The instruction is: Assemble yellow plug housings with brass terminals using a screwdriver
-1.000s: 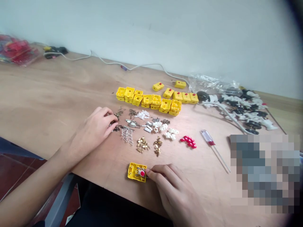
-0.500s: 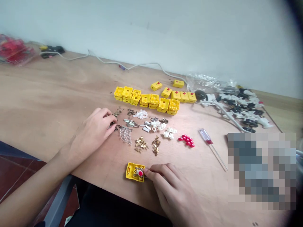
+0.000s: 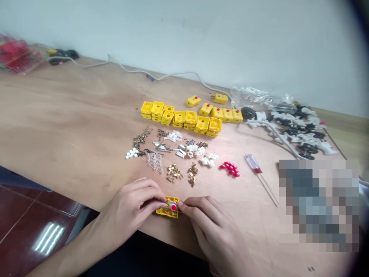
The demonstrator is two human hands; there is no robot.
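Note:
A yellow plastic plug housing half lies open side up at the table's front edge, with a red round button in a white holder inside it. My right hand grips the housing's right edge between thumb and fingers, where a bit of metal sticks out. Over the left part of the housing, my left hand has its thumb and fingertips closed in a pinch. Whatever small part it may hold is hidden by the fingers. Brass clips lie loose just beyond both hands.
Stacked yellow housings stand behind piles of screws, clear plastic pieces, white holders and red buttons. A screwdriver lies to the right. Farther back are finished-looking yellow plugs and a white cable.
My left hand has come from the small-parts piles towards me, down to the yellow housing, uncovering small white pieces. My right hand stays at the housing's right edge.

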